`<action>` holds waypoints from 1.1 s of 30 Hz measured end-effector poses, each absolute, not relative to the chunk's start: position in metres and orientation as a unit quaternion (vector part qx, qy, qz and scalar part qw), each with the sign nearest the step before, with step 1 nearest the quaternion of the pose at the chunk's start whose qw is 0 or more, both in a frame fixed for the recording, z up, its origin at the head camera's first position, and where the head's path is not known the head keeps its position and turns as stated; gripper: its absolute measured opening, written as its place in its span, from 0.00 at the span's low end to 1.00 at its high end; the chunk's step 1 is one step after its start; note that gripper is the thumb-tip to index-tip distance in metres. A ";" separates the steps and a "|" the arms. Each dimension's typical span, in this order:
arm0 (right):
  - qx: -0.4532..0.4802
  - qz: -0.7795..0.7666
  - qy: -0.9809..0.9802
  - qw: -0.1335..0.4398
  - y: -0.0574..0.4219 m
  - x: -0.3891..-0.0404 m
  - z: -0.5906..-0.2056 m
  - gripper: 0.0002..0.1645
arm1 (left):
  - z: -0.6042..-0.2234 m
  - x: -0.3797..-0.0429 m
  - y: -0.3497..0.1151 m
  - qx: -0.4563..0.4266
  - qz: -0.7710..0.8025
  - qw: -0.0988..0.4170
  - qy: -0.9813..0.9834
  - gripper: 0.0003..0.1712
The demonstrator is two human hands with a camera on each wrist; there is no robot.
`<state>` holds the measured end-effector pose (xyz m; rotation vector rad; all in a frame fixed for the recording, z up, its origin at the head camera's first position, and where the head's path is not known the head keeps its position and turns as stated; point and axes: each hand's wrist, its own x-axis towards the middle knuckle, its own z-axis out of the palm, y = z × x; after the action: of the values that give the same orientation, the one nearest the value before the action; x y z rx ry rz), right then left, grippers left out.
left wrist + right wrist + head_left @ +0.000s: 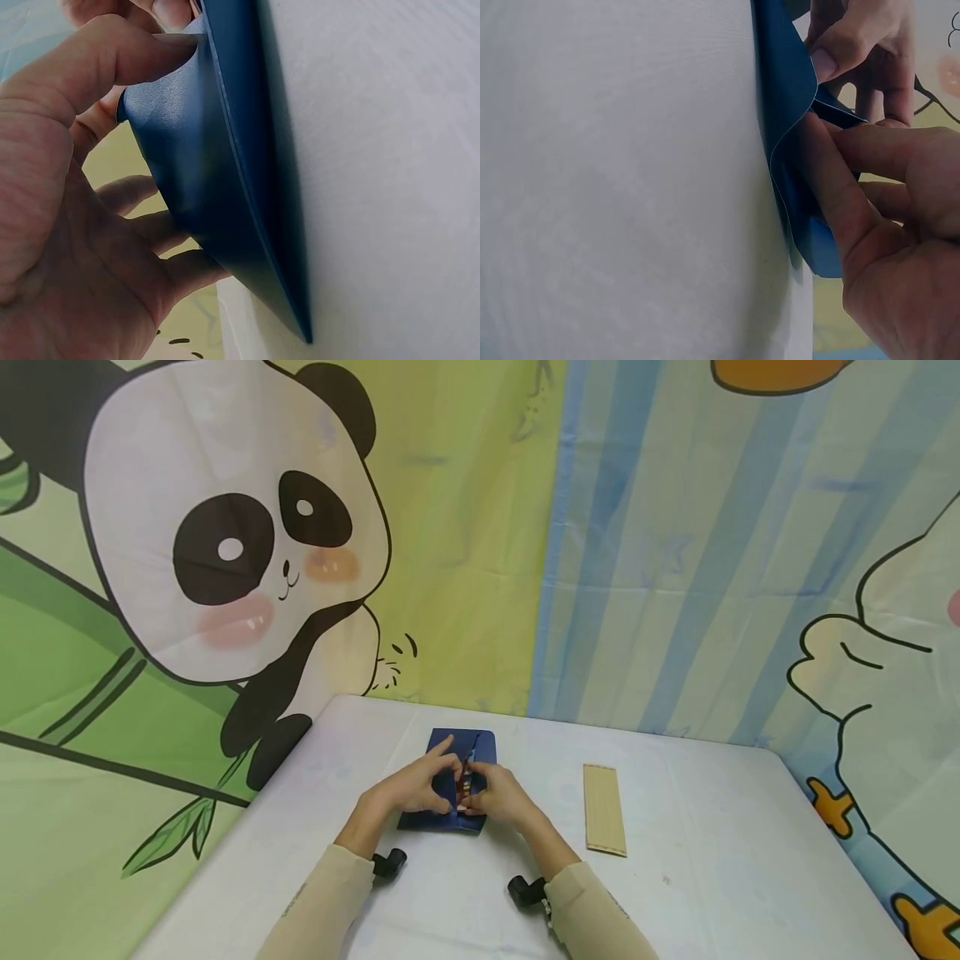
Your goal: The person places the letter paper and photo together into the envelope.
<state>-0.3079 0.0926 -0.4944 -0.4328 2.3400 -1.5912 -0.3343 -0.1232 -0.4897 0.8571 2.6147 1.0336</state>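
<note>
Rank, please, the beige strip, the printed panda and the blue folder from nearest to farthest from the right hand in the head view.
1. Blue folder, touching the right hand.
2. Beige strip, to the hand's right.
3. Printed panda, on the backdrop, left.

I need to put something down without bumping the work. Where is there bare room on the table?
The widest free patch of table lies right of the wooden strip. A smaller one lies between the strip and the blue folder; another, left of the folder and left sleeve. Crowded: the folder itself, pinched by the left hand and right hand.
</note>
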 end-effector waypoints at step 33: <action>-0.156 -0.496 0.851 0.076 0.103 -0.305 -0.486 0.40 | -0.491 -0.335 -0.124 0.282 0.351 0.109 0.886 0.25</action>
<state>-0.3049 0.1034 -0.4858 -0.4691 2.5510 -1.4866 -0.3348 -0.1236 -0.4913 0.8305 2.6050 1.0328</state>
